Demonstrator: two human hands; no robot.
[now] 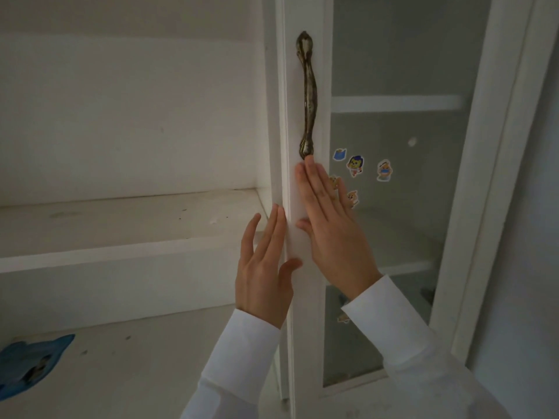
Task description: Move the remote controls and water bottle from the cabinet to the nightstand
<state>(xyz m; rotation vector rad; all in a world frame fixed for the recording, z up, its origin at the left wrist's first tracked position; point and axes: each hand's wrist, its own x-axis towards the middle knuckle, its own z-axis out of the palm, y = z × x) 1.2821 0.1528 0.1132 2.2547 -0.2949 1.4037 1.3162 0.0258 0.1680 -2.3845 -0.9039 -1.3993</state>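
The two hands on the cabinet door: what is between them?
In the head view, only the white door frame's edge lies between the left hand and the right hand; both rest flat against it below the bronze metal handle.

No legible text, brand, number or sign anywhere in view. Cartoon stickers (355, 165) on the glass pane of the cabinet door (399, 176), right of the handle: pictures only, any lettering too small to read. Blue item (33, 362) on the lower shelf, near left: no readable marking.
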